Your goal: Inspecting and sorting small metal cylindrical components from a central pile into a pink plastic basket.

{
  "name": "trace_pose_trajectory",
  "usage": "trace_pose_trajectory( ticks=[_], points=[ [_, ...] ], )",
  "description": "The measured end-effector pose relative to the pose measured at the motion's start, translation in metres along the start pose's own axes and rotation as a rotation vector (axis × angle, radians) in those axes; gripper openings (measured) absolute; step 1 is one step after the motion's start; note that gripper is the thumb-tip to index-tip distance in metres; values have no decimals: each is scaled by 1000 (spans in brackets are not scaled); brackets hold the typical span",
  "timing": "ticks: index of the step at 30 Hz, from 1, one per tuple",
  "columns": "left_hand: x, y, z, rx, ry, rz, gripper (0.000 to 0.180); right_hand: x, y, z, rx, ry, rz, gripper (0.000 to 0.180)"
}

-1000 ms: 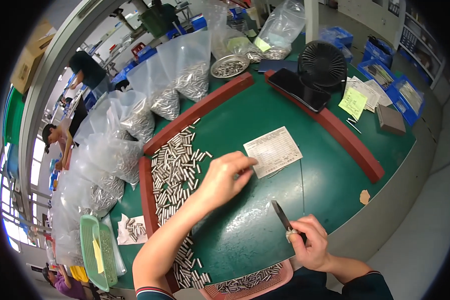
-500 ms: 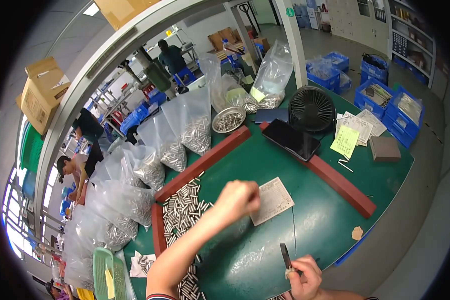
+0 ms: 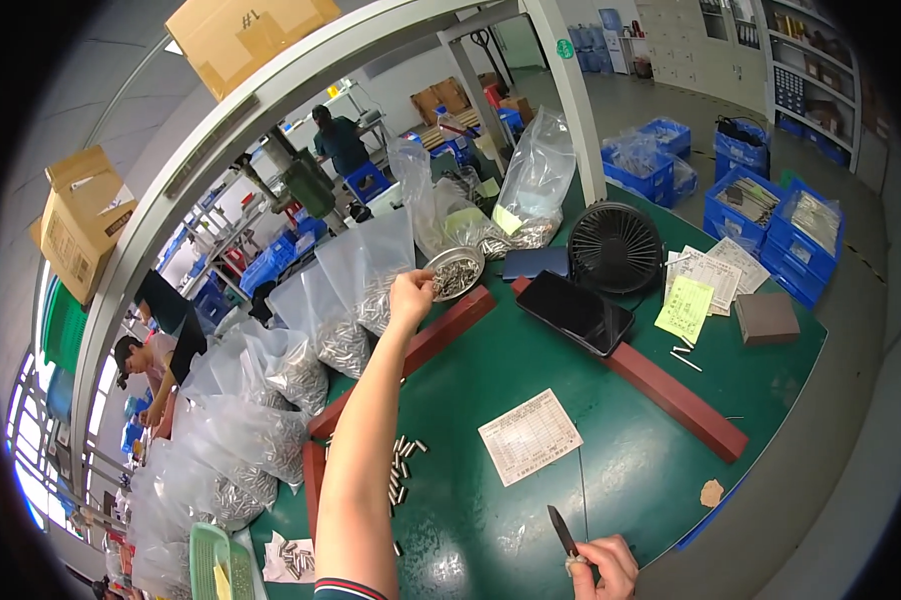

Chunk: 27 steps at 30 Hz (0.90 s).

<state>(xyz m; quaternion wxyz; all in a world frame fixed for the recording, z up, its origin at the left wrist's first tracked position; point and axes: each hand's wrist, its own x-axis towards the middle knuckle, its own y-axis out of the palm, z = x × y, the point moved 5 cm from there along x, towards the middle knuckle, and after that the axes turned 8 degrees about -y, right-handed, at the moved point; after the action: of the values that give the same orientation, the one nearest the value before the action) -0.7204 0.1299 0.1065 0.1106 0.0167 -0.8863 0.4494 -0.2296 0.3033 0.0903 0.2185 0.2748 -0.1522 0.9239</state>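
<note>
My left hand (image 3: 412,296) is at the far end of a reddish-brown bar, right beside a round metal dish (image 3: 465,284) full of small metal pins. Its fingers are closed; what they hold, if anything, is hidden. Low at the right, my right hand (image 3: 611,570) grips a dark flat blade (image 3: 561,530) that points up and to the left, with something pale around its lower end. Loose metal pins (image 3: 401,468) lie on the green table by my left forearm, which covers part of the pile. A printed paper slip (image 3: 531,437) lies ahead of the blade.
Clear bags of metal pins (image 3: 343,345) line the left side. A black phone (image 3: 577,312) leans on the right-hand bar (image 3: 676,400), near a black fan (image 3: 616,248). Papers (image 3: 706,280) and a brown block (image 3: 768,318) lie at right; a green basket (image 3: 209,560) stands lower left.
My left hand has moved away and to the left, from above the paper slip to the metal dish. My right hand keeps the blade, low at the right. The view has shifted slightly.
</note>
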Motion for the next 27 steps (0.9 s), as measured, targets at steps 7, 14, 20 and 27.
trace_pose_trajectory(
  ticks=[7, 14, 20, 27],
  points=[
    [-138, -70, -8, 66, 258, 149, 18, -4, 3, -13, -30, -16, 55, 19],
    [-259, -163, 58, -43, 36, 149, 13, 52, -5, 14, 81, -59, 382, 21],
    [-356, -197, 11, -122, -29, 175, 12, 120, 34, 29, -100, -346, 476, 20],
    [-325, -160, 34, -578, -303, 380, 10, 76, 73, 21, 101, -97, 528, 16]
  ],
)
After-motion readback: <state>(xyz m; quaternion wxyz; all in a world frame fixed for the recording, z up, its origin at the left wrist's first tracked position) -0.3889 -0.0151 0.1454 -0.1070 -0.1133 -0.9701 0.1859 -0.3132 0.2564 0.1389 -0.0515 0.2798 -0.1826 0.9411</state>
